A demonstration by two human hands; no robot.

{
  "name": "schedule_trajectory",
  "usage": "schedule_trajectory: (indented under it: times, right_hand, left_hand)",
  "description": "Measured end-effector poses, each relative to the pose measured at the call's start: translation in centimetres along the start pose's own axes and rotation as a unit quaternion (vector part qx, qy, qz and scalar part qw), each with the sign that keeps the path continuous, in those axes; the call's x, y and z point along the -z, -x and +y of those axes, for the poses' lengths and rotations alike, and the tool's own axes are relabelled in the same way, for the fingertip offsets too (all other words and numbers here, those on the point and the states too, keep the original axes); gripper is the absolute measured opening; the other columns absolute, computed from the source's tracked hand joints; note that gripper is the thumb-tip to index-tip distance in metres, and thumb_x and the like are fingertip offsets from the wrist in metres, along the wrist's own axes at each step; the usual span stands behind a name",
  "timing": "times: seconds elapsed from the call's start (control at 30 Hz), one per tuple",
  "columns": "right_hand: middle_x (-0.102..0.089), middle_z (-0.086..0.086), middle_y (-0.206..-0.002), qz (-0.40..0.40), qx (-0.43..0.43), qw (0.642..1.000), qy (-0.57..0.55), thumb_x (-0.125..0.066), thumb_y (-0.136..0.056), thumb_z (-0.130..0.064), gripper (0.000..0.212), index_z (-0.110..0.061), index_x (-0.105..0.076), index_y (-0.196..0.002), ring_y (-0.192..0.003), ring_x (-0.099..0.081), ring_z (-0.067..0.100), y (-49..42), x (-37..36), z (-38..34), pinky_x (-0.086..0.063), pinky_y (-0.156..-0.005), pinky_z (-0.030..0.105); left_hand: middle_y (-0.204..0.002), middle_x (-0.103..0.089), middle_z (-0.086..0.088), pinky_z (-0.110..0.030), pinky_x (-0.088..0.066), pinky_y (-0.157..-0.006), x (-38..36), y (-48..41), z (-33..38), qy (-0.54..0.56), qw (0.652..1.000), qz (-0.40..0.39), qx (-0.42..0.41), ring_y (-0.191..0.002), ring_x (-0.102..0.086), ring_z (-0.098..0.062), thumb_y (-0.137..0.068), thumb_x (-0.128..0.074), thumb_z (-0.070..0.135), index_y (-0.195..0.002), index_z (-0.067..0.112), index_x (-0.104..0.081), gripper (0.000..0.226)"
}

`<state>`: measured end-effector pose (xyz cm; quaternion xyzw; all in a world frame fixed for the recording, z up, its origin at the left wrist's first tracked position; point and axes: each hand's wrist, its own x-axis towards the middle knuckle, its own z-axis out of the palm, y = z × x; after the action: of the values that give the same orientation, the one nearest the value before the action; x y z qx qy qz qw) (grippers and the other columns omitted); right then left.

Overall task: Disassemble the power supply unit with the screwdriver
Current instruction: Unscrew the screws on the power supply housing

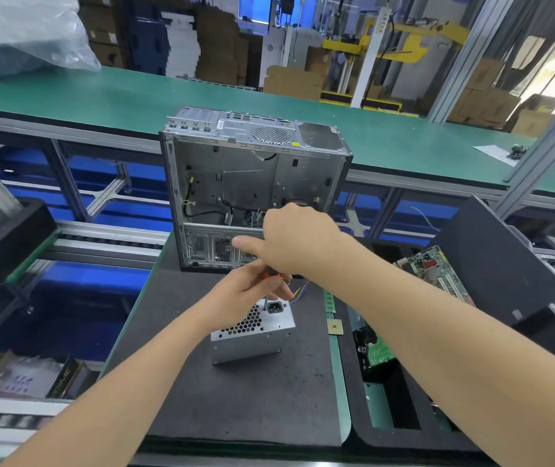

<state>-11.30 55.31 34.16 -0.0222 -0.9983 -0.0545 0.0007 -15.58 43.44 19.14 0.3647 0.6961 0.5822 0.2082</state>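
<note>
PSU (252, 332): on the surface (235, 399), 6 o'clock of the case (252, 183).
Screwdriver (267, 291): upright, tip on PSU's top face.
Hands: right (298, 241) clamped on the handle; left (245, 291) pinching the shaft, nearer the PSU.

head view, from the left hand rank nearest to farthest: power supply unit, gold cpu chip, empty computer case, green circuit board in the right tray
1. power supply unit, right under the left hand.
2. gold cpu chip, to its right on the mat.
3. empty computer case, standing behind.
4. green circuit board, far right.
Chip and case are close to call.
</note>
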Motion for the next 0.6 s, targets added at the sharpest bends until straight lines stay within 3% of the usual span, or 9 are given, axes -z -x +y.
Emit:
schedule_trajectory:
  times: [0.07, 0.17, 0.23, 0.3, 0.43, 0.6]
  right_hand:
    - [-0.049, 0.001, -0.071, -0.029, 0.000, 0.999, -0.036, -0.049, -0.097, -0.068, 0.058, -0.018, -0.040, -0.069, -0.058, -0.047, 0.017, -0.3, 0.0, 0.2, -0.031, -0.049, 0.029]
    - [-0.055, 0.001, -0.074, -0.051, 0.075, 0.996, -0.024, -0.063, -0.095, -0.051, 0.043, -0.014, -0.051, -0.076, -0.063, -0.056, 0.021, -0.4, 0.7, 0.7, -0.039, -0.050, 0.029]
    - [-0.061, -0.001, -0.085, -0.065, 0.134, 0.989, -0.006, -0.067, -0.091, -0.040, 0.026, -0.015, -0.060, -0.088, -0.078, -0.063, 0.025, -0.4, 1.2, 1.1, -0.054, -0.062, 0.036]
    - [-0.058, -0.010, -0.087, -0.085, 0.184, 0.979, -0.005, -0.069, -0.087, -0.025, 0.009, -0.020, -0.065, -0.093, -0.089, -0.062, 0.022, -0.3, 1.8, 1.3, -0.057, -0.072, 0.038]
    - [-0.052, -0.012, -0.089, -0.119, 0.226, 0.967, -0.002, -0.072, -0.081, -0.013, 0.020, -0.020, -0.067, -0.099, -0.100, -0.055, 0.020, -0.2, 1.8, 1.0, -0.055, -0.083, 0.044]
    - [-0.056, -0.012, -0.083, -0.110, 0.221, 0.969, -0.017, -0.069, -0.080, -0.017, 0.015, -0.019, -0.066, -0.095, -0.093, -0.058, 0.018, -0.2, 1.4, 0.9, -0.058, -0.081, 0.044]
  left_hand:
    - [-0.108, -0.079, 0.003, -0.022, -0.056, -0.091, 0.0, 0.0, 0.0, -0.002, 1.000, -0.005, -0.003, -0.105, -0.075, -0.013, -0.113, -0.046, 0.020, -0.115, 0.010, -0.066, 0.022]
    - [-0.108, -0.078, 0.005, -0.023, -0.056, -0.089, 0.0, 0.1, 0.0, 0.005, 1.000, -0.001, -0.009, -0.106, -0.074, -0.013, -0.112, -0.047, 0.022, -0.116, 0.015, -0.066, 0.021]
    - [-0.110, -0.079, 0.003, -0.027, -0.058, -0.091, 0.2, 0.1, 0.0, 0.012, 1.000, 0.003, -0.019, -0.108, -0.074, -0.016, -0.112, -0.046, 0.021, -0.122, 0.018, -0.061, 0.018]
    - [-0.111, -0.079, 0.002, -0.031, -0.058, -0.094, 0.5, 0.2, 0.1, 0.016, 1.000, 0.003, -0.021, -0.109, -0.074, -0.017, -0.112, -0.047, 0.021, -0.121, 0.018, -0.060, 0.016]
    - [-0.110, -0.079, 0.007, -0.022, -0.056, -0.090, 0.5, 0.2, 0.1, 0.000, 1.000, -0.003, -0.006, -0.107, -0.074, -0.013, -0.112, -0.046, 0.018, -0.115, 0.013, -0.067, 0.021]
    - [-0.109, -0.079, 0.010, -0.017, -0.055, -0.088, 0.4, 0.3, 0.1, -0.026, 1.000, 0.004, -0.010, -0.106, -0.074, -0.008, -0.113, -0.044, 0.016, -0.117, 0.011, -0.067, 0.024]
